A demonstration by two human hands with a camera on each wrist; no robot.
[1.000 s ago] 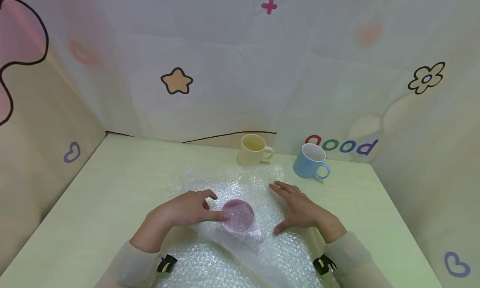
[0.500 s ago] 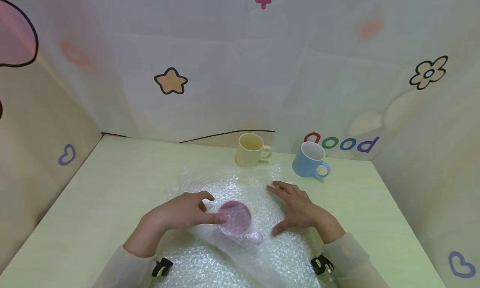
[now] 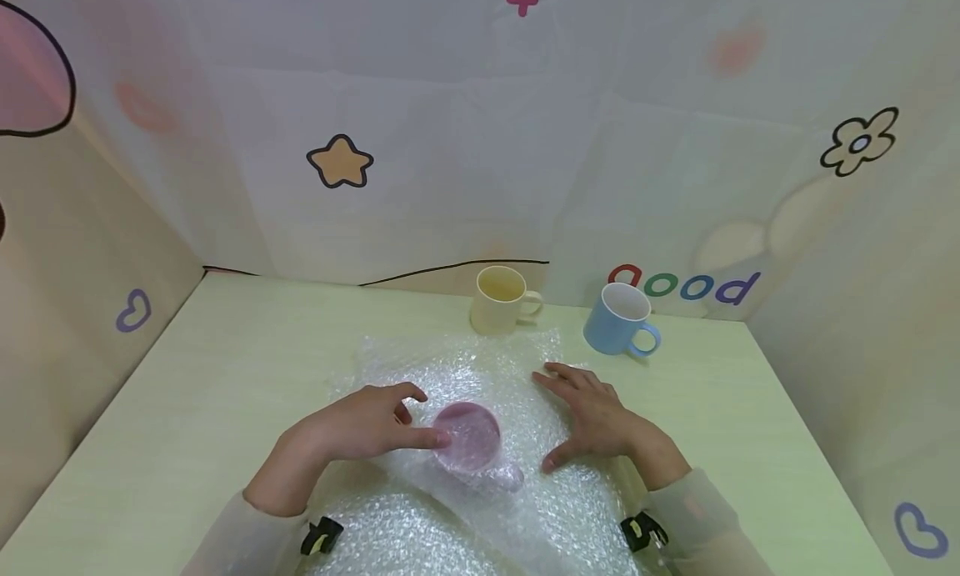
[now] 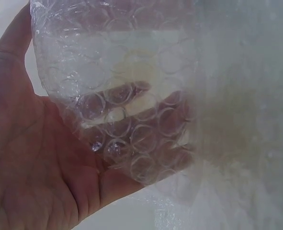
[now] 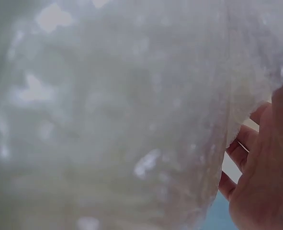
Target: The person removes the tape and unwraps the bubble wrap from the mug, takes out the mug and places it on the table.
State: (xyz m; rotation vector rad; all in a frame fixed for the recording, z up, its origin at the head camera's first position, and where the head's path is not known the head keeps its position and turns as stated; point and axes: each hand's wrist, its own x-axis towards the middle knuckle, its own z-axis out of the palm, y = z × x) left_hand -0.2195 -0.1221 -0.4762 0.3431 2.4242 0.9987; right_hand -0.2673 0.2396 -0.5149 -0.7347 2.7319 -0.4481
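A pink mug [image 3: 468, 438] stands upright amid the bubble wrap [image 3: 420, 509], its round rim and handle showing through a clear layer. My left hand [image 3: 352, 426] is at the mug's left side, its thumb pressing at the rim and the other fingers bent and spaced apart. In the left wrist view, the bubble wrap [image 4: 107, 62] lies in front of those fingers, seen blurrily through it. My right hand [image 3: 600, 422] is spread over the wrap, to the right of the mug, thumb and fingers wide apart. The right wrist view shows mostly wrap [image 5: 107, 120] beside the hand.
A yellow mug [image 3: 497, 309] stands behind the wrap, near the back wall. To its right is a blue mug [image 3: 611, 326] with its handle to the right. The pale table [image 3: 187, 418] is bounded by printed cloth walls [image 3: 450, 142].
The head view has shifted slightly. Both hands keep nearly the same places around the pink mug and the wrap.
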